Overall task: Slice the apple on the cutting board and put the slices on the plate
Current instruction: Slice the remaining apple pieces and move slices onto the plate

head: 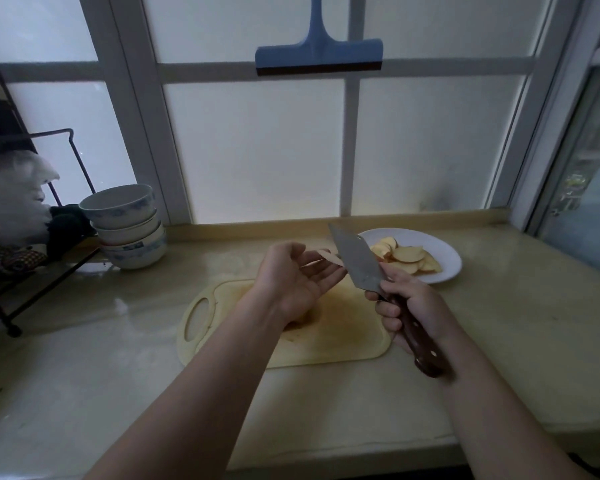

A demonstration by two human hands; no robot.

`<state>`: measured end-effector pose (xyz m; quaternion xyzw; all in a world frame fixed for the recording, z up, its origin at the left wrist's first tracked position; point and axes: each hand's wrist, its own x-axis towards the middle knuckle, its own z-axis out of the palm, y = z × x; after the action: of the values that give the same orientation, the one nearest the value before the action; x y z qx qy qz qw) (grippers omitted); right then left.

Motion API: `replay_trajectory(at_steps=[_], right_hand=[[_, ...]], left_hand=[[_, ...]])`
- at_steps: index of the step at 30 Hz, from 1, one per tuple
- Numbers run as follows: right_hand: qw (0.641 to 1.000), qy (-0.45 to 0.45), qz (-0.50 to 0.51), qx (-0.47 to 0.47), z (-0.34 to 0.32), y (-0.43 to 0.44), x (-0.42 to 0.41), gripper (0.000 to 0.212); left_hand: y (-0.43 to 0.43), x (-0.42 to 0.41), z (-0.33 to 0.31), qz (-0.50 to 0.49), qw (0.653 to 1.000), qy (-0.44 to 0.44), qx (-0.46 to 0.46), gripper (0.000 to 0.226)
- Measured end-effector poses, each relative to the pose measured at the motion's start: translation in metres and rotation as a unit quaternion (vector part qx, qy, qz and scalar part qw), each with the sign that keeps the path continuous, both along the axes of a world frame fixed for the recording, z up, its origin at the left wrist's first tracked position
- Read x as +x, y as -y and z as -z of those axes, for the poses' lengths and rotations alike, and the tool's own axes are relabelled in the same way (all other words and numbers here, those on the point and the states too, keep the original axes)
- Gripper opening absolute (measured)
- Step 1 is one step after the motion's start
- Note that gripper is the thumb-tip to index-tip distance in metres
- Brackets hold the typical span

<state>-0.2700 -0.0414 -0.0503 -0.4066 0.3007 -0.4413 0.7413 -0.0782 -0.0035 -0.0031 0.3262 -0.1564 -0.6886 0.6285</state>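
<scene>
Frosted glass window (257, 150), pale frame, with a blue plastic squeegee (318, 53) hanging against it, dark rubber edge downward. Counter (118, 358): glossy cream stone with a raised lip at the back. Far left on it, one black wire rack (32, 216), and beside that a stack of white ceramic bowls (129, 226) with faint blue pattern. At the centre lies a cutting board (343, 341) of pale yellow plastic, rounded corners, stained, with an oval handle hole at its left end. Behind the board's right corner sits a shallow round white plate (447, 268) holding overlapping apple slices (407, 256), cream flesh with a red rim of peel. Left hand (298, 278): above the board, palm up, fingers loosely spread and relaxed, one thin apple slice (329, 257) lying across the fingertips just beside the blade. Right hand (409, 306): fingers wrapped tight on the dark riveted wooden handle of a knife (355, 261), its broad grey steel blade raised and pointing away, between the left fingertips and the plate. Under the left wrist a rounded pale lump rests on the board, mostly hidden.
</scene>
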Motion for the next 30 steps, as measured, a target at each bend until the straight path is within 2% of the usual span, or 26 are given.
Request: replay_trajectory(at_steps=[6,11,15,17,21,30], right_hand=[[0.998,-0.01,0.047,-0.027,-0.003,0.006,-0.007,0.043],[0.988,-0.049,0.12,-0.079,-0.018,0.015,-0.036,0.041],[0.972,-0.081,0.199,-0.097,-0.02,0.029,-0.063,0.053],[0.965,-0.095,0.22,-0.102,-0.015,0.034,-0.074,0.054],[0.962,-0.094,0.241,-0.09,-0.006,0.037,-0.085,0.055],[0.961,-0.032,0.27,-0.054,-0.008,0.041,-0.089,0.043]], left_hand=[[0.007,0.002,0.004,-0.017,0.997,0.074,0.007,0.027],[0.021,-0.014,-0.002,-0.022,0.981,0.193,0.006,0.025],[0.043,-0.039,-0.01,-0.029,0.958,0.286,0.014,0.021],[0.059,-0.051,-0.01,-0.025,0.933,0.359,0.011,0.018],[0.09,-0.075,-0.007,-0.025,0.847,0.53,-0.019,0.015],[0.144,-0.11,-0.001,-0.064,0.726,0.681,-0.076,0.011]])
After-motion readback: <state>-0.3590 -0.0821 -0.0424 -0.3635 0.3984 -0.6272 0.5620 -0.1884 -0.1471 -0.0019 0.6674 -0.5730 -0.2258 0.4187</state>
